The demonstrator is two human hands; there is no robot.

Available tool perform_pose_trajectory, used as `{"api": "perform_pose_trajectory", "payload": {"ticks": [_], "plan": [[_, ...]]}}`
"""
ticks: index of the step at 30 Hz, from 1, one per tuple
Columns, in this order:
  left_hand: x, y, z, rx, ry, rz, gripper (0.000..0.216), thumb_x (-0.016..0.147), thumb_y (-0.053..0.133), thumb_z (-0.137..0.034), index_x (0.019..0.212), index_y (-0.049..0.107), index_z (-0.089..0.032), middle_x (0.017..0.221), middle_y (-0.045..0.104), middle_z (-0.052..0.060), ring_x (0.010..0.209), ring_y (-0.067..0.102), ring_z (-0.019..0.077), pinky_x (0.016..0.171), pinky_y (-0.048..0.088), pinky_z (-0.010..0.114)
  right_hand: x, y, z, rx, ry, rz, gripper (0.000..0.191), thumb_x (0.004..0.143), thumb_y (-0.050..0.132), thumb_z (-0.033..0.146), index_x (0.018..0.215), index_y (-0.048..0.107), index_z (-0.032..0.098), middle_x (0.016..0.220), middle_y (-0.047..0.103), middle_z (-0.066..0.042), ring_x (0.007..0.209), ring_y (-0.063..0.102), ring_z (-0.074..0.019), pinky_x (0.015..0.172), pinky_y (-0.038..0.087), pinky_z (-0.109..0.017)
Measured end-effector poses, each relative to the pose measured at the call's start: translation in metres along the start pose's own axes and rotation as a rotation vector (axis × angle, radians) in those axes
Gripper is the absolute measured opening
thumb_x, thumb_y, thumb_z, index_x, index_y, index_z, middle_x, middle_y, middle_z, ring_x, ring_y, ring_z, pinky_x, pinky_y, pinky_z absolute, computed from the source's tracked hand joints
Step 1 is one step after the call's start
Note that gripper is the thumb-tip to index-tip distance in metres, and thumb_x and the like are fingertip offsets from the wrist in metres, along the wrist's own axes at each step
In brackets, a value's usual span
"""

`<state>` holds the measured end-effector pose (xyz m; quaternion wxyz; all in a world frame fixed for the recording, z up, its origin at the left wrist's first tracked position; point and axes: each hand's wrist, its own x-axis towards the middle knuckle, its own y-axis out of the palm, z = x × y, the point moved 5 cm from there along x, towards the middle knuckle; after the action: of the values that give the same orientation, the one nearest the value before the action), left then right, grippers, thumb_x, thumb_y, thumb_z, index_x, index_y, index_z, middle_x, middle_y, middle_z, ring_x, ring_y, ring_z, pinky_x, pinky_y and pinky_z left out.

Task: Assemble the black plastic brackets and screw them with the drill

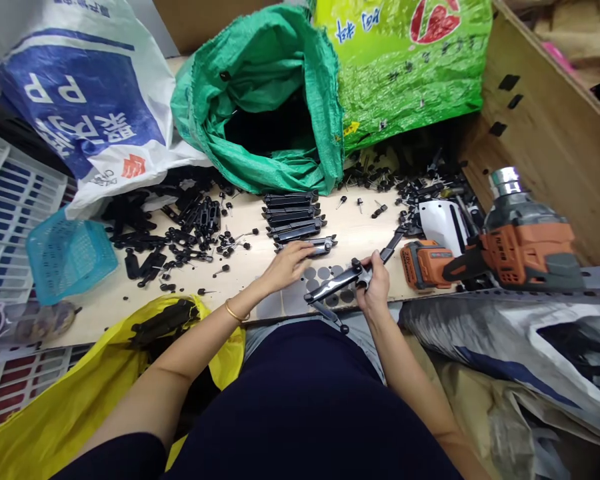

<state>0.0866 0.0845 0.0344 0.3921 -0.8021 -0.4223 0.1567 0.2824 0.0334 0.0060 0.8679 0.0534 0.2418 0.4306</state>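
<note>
The long black jointed bar [331, 287] looks smooth and glossy. At one o'clock, the bright green printed plastic sack [410, 83] is shiny and crinkled; at two, the flat brown wooden panel [555, 127] looks matt.

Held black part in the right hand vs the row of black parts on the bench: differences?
Pose: the held part is opened out, one arm ending in a knob; the row parts lie compact.
Angle: the held part slants; the row parts lie nearly crosswise, side by side.
Support: the right hand grips the held part; the row parts lie on the bench.
Shared: black, with shiny faces.
</note>
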Motion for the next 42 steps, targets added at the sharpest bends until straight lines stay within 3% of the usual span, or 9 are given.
{"api": "perform_pose_trajectory", "payload": {"ticks": [6, 11, 15, 20, 29, 32, 36, 40, 42], "plan": [[-0.016, 0.039, -0.049, -0.661, -0.220, 0.492, 0.041, 0.087, 0.048, -0.054, 0.095, 0.059, -0.015, 0.072, 0.065, 0.003, 0.065, 0.061, 0.0156, 0.063, 0.050, 0.028, -0.016, 0.034, 0.006, -0.069, -0.028, 0.134, 0.044, 0.074, 0.058, 0.061, 0.060, 0.048, 0.021, 0.051, 0.055, 0.003, 0.048, 0.055, -0.0120, 0.049, 0.045, -0.025], [-0.025, 0.043, -0.051, -0.641, -0.350, 0.414, 0.041, 0.086, 0.048, -0.053, 0.076, 0.055, -0.015, 0.057, 0.055, -0.001, 0.054, 0.053, 0.0122, 0.056, 0.043, 0.025, -0.013, 0.042, 0.006, -0.084, -0.054, 0.152, 0.046, 0.069, 0.065, 0.059, 0.053, 0.044, 0.020, 0.048, 0.055, 0.003, 0.045, 0.051, -0.0101, 0.047, 0.044, -0.024], [-0.027, 0.038, -0.051, -0.818, -0.361, 0.505, 0.054, 0.077, 0.054, -0.066, 0.089, 0.058, -0.013, 0.064, 0.058, 0.001, 0.055, 0.055, 0.0120, 0.055, 0.043, 0.024, -0.016, 0.042, 0.004, -0.136, -0.082, 0.145, 0.045, 0.072, 0.064, 0.056, 0.052, 0.049, 0.019, 0.046, 0.054, 0.002, 0.044, 0.050, -0.0099, 0.045, 0.041, -0.023], [-0.024, 0.037, -0.046, -1.112, -0.562, 0.306, 0.085, 0.072, 0.027, -0.086, 0.094, 0.061, -0.011, 0.066, 0.058, 0.004, 0.050, 0.052, 0.0096, 0.047, 0.042, 0.021, -0.036, 0.047, 0.007, -0.216, -0.116, 0.140, 0.044, 0.077, 0.058, 0.057, 0.057, 0.055, 0.018, 0.043, 0.049, 0.004, 0.035, 0.043, -0.0090, 0.035, 0.033, -0.023], [-0.026, 0.050, -0.046, -1.176, -0.669, 0.274, 0.085, 0.066, 0.031, -0.089, 0.084, 0.060, -0.011, 0.057, 0.057, 0.001, 0.041, 0.049, 0.0081, 0.040, 0.040, 0.020, -0.037, 0.048, 0.003, -0.227, -0.103, 0.168, 0.044, 0.076, 0.060, 0.056, 0.057, 0.055, 0.017, 0.051, 0.052, 0.003, 0.045, 0.046, -0.0090, 0.044, 0.038, -0.022], [-0.027, 0.058, -0.047, -1.210, -0.663, 0.186, 0.082, 0.067, 0.030, -0.088, 0.084, 0.059, -0.013, 0.051, 0.054, -0.001, 0.036, 0.043, 0.0074, 0.036, 0.037, 0.020, -0.039, 0.051, 0.003, -0.241, -0.089, 0.187, 0.043, 0.076, 0.060, 0.055, 0.058, 0.055, 0.017, 0.051, 0.053, 0.003, 0.047, 0.048, -0.0094, 0.048, 0.039, -0.022], [-0.029, 0.055, -0.046, -1.154, -0.587, 0.077, 0.074, 0.071, 0.037, -0.083, 0.082, 0.059, -0.013, 0.046, 0.050, -0.003, 0.035, 0.042, 0.0078, 0.035, 0.035, 0.019, -0.045, 0.053, 0.013, -0.279, -0.279, 0.145, 0.040, 0.081, 0.056, 0.052, 0.063, 0.060, 0.016, 0.060, 0.059, 0.000, 0.059, 0.054, -0.0112, 0.060, 0.043, -0.024], [-0.029, 0.055, -0.043, -1.198, -0.610, 0.118, 0.074, 0.072, 0.042, -0.079, 0.100, 0.058, -0.013, 0.053, 0.054, -0.003, 0.035, 0.042, 0.0080, 0.034, 0.035, 0.020, -0.038, 0.061, 0.008, -0.307, -0.149, 0.306, 0.045, 0.078, 0.058, 0.055, 0.055, 0.058, 0.016, 0.051, 0.052, 0.002, 0.050, 0.048, -0.0101, 0.050, 0.039, -0.023], [-0.027, 0.054, -0.038, -1.174, -0.606, 0.135, 0.081, 0.071, 0.039, -0.081, 0.108, 0.058, -0.012, 0.053, 0.055, -0.002, 0.036, 0.043, 0.0087, 0.037, 0.037, 0.021, -0.035, 0.060, 0.005, -0.303, -0.115, 0.295, 0.046, 0.077, 0.058, 0.057, 0.056, 0.057, 0.016, 0.051, 0.051, 0.002, 0.047, 0.046, -0.0095, 0.046, 0.036, -0.023]]}}
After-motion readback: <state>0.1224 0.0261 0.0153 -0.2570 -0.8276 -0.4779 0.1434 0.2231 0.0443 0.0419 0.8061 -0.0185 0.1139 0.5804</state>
